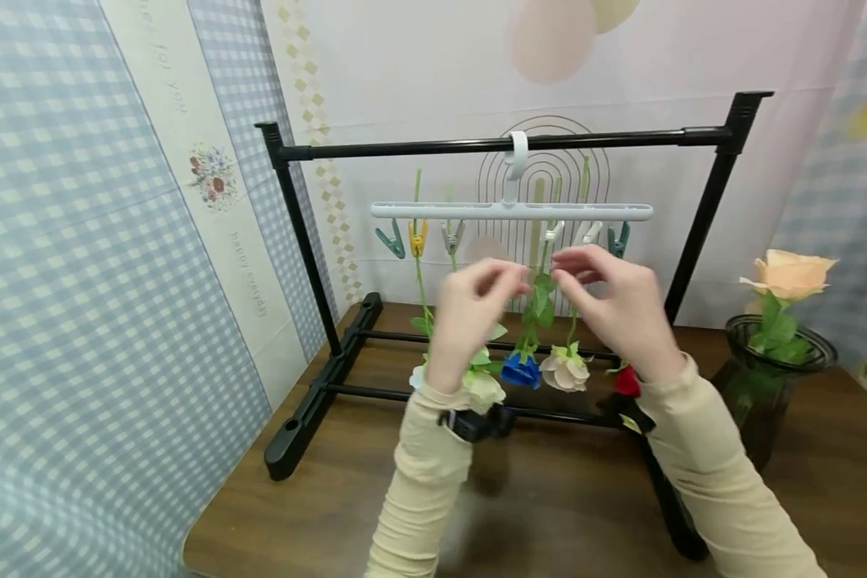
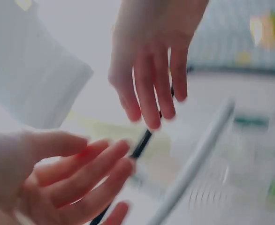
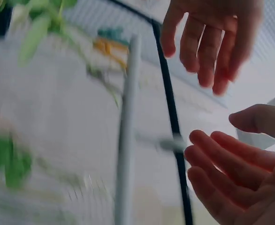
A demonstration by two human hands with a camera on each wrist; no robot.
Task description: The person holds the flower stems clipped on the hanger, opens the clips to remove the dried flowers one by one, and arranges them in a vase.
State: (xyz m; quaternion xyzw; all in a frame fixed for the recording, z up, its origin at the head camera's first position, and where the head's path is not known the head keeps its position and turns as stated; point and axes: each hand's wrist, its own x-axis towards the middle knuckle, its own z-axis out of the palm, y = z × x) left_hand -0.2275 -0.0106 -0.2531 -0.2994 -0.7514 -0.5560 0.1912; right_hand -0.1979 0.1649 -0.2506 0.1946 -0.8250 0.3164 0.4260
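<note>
My left hand [image 1: 477, 309] and right hand [image 1: 614, 301] are raised in front of a white clip hanger [image 1: 441, 211], fingers loosely bent, with nothing between them. In both wrist views the hands face each other, apart. Artificial roses hang heads-down from the hanger's clips. A yellow clip [image 1: 418, 238] grips one stem and a white clip [image 1: 551, 231] another. Below are a blue rose [image 1: 522, 370], a cream rose [image 1: 565, 369] and a pale greenish-white rose [image 1: 484, 388]. My left arm partly covers a white rose [image 1: 417, 376]; a red rose [image 1: 627, 380] shows beside my right wrist.
The hanger hooks over the top bar [image 1: 419, 148] of a black rack standing on a brown table [image 1: 260, 530]. At right a dark glass vase [image 1: 759, 401] holds a peach rose [image 1: 793, 274]. Green clips [image 1: 391, 239] hang at the hanger's ends. Patterned cloth [image 1: 58, 241] lines the left side.
</note>
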